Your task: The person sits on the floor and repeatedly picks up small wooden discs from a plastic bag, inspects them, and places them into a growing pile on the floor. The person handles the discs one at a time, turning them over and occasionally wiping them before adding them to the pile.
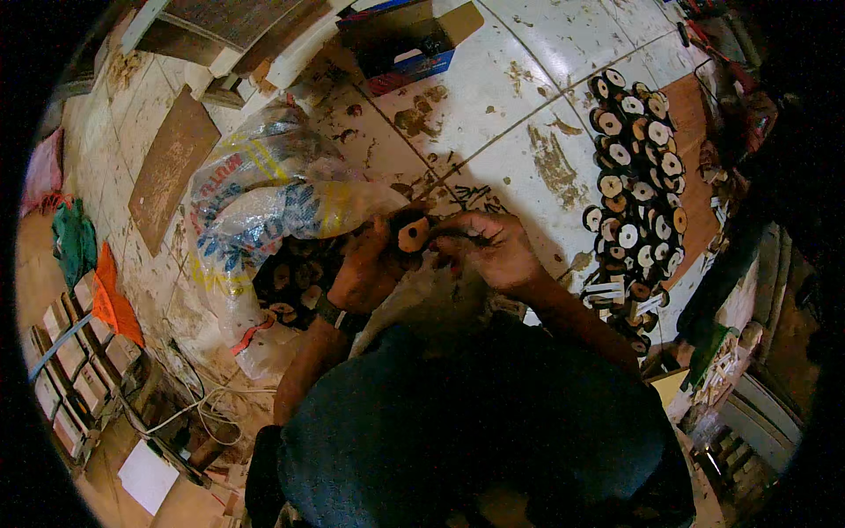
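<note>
My left hand (363, 268), with a dark band at its wrist, is closed around a small round disc (412, 236). The disc has a tan face and a dark hole in its middle. Close beside it on the right, my right hand (497, 251) has its fingers drawn together in a pinch. Something dark and thin shows at those fingertips, too dim to name. By my left wrist, a woven plastic sack (264, 189) lies with its mouth open, and similar dark-rimmed discs (295, 277) show inside. Small dark slivers (475, 195) lie on the floor just beyond my hands.
Rows of dark-rimmed discs (627, 236) with white or tan faces are stacked at the right, beside a brown board (691, 167). An open cardboard box (414, 57) stands at the far side. Another brown board (173, 167) lies left of the sack. Dirt marks the tiled floor (502, 114).
</note>
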`<action>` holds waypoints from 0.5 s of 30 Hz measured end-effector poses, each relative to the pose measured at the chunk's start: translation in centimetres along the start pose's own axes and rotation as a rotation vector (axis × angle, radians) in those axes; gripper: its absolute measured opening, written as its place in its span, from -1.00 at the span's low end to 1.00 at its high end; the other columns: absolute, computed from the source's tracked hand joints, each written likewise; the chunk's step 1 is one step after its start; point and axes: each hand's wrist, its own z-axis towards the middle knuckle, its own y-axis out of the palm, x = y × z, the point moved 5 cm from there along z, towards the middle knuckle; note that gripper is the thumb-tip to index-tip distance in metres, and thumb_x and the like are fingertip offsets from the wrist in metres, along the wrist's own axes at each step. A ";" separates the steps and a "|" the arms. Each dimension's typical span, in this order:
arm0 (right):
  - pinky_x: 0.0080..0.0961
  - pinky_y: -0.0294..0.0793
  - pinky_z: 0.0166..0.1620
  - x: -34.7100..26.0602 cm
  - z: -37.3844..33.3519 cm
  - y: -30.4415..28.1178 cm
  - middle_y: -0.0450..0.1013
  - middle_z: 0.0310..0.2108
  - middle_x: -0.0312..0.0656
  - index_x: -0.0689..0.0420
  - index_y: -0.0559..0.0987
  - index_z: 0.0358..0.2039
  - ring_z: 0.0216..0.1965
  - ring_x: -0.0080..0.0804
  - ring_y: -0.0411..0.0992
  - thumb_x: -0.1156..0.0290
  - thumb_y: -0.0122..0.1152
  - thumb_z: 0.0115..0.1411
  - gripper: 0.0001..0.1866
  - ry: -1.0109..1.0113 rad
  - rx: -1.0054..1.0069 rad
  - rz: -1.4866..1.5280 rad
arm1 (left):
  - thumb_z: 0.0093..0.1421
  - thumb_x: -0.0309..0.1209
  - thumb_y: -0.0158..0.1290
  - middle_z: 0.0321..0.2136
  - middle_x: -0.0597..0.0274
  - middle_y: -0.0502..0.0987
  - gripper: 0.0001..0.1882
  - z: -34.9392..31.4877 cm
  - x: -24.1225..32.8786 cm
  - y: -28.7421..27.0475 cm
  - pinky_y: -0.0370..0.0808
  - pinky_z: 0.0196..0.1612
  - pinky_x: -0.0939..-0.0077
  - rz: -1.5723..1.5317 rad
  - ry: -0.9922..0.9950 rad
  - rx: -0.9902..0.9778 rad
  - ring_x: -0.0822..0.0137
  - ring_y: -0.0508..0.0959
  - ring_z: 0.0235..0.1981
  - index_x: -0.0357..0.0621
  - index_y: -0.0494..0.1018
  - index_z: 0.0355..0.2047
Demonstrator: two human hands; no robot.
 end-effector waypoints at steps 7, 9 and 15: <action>-0.61 0.46 -0.31 -0.6 0.5 -0.4 0.53 -0.40 -0.24 0.24 0.57 -0.20 -0.39 -0.59 0.45 0.45 0.24 0.18 -0.80 -0.038 0.023 -0.191 | 0.35 -0.12 -0.14 -0.07 0.21 0.46 -0.44 1.1 0.6 2.2 0.41 -0.15 0.50 0.350 0.077 -0.127 0.39 0.45 -0.17 -0.19 0.14 0.24; -0.50 0.44 -0.21 -0.3 0.5 -1.1 0.52 -0.29 -0.18 0.21 0.56 -0.18 -0.27 -0.49 0.45 0.42 0.27 0.14 -0.76 -0.141 0.127 -0.310 | 0.36 -0.17 -0.16 -0.08 0.19 0.46 -0.46 1.4 1.5 3.0 0.41 -0.13 0.47 0.741 0.103 -0.090 0.38 0.45 -0.18 -0.16 0.13 0.25; -0.28 0.38 0.01 1.8 1.6 -6.2 0.48 -0.14 -0.06 0.15 0.52 -0.12 -0.09 -0.25 0.43 0.20 0.34 0.06 -0.57 -0.081 -0.096 -0.403 | 0.34 -0.12 -0.13 -0.03 0.12 0.43 -0.43 3.0 2.7 5.3 0.43 -0.13 0.42 1.374 0.092 -0.025 0.34 0.47 -0.16 -0.13 0.12 0.26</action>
